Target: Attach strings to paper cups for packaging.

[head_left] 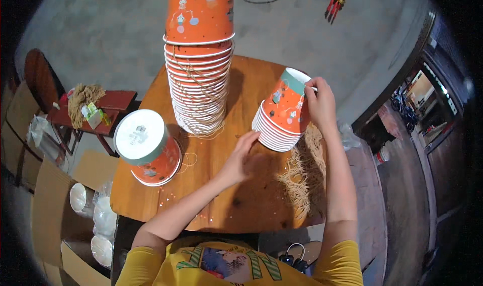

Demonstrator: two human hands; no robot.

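An upside-down stack of orange-and-green paper buckets stands on the right of the wooden table, its white rims nested at the bottom. My right hand is closed on the raised edge of the top bucket's base, thumb on the near side. Beside the lower rims, my left hand has its fingers stretched out, fingertips at the stack's left edge. A bundle of tan strings lies below the stack, near my right forearm.
A tall stack of similar buckets, draped with tan string, rises at the table's back. A shorter inverted stack stands at the left. Boxes with white buckets are below left; a red bench holds a cloth.
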